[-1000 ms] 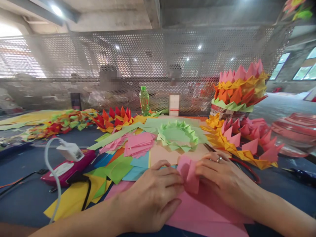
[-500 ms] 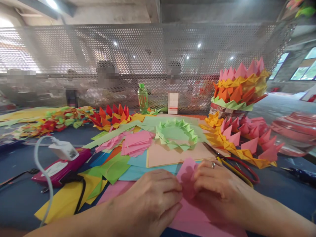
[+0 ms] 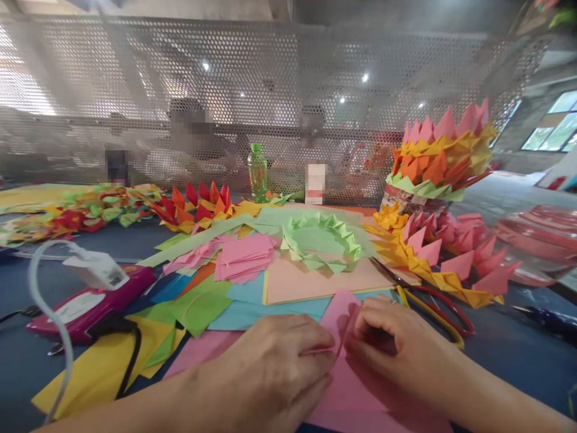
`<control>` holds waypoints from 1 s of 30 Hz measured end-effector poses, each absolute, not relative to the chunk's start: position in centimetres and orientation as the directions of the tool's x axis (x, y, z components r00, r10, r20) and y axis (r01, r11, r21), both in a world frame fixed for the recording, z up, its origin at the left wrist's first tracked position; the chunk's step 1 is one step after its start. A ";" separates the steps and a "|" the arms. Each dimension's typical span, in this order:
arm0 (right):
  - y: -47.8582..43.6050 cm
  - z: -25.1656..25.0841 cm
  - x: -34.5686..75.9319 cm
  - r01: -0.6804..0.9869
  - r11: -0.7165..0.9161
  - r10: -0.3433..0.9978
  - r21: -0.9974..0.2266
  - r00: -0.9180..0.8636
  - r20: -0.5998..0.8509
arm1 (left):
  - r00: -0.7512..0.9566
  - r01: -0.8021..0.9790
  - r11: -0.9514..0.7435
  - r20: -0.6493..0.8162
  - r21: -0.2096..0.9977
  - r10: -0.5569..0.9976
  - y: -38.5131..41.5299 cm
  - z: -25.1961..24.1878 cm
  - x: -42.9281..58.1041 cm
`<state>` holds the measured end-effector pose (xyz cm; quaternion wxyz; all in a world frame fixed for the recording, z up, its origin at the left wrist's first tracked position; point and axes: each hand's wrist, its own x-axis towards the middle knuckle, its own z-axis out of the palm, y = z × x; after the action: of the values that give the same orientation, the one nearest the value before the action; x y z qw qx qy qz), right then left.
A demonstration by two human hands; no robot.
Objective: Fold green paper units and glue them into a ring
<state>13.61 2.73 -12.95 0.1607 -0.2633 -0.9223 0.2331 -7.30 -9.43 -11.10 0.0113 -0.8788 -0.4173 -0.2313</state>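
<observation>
Between my two hands stands a small piece of pink paper [image 3: 339,314], creased down its middle, above a larger pink sheet [image 3: 356,391] on the table. My left hand [image 3: 288,361] has its fingers closed on the paper's left edge. My right hand [image 3: 387,337] pinches the right side with thumb and curled fingers. The fingertips partly hide the lower end of the paper. Just beyond the hands lies a ring of folded light-green paper [image 3: 322,264] on a peach sheet [image 3: 306,285]. A stack of pink slips [image 3: 243,255] is left of the ring.
Scissors [image 3: 433,310] with red and yellow handles lie right of my right hand. A purple power strip [image 3: 94,300] with a white charger [image 3: 97,269] is at left. A tiered folded-paper piece [image 3: 437,162], a green bottle [image 3: 257,174] and a mesh screen [image 3: 225,78] stand behind.
The small pink paper now shows a crease opened between my hands. My right fingers have shifted slightly down and left along it. The view has tilted down a little.
</observation>
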 end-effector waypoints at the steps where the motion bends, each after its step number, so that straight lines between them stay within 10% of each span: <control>1: 2.7 -13.0 13.6 0.417 0.752 0.565 -0.511 -0.807 0.173 | 0.548 0.740 -0.652 0.413 0.168 0.728 -9.5 -11.1 -7.3; 30: 2.6 -12.6 13.1 0.464 0.728 0.596 -0.505 -0.792 0.132 | 0.502 0.770 -0.624 0.480 0.130 0.719 -9.8 -11.7 -7.1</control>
<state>13.10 2.55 -12.61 0.1442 -0.2886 -0.9183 0.2297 -7.07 -9.77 -11.71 0.0505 -0.8652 -0.4305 -0.2520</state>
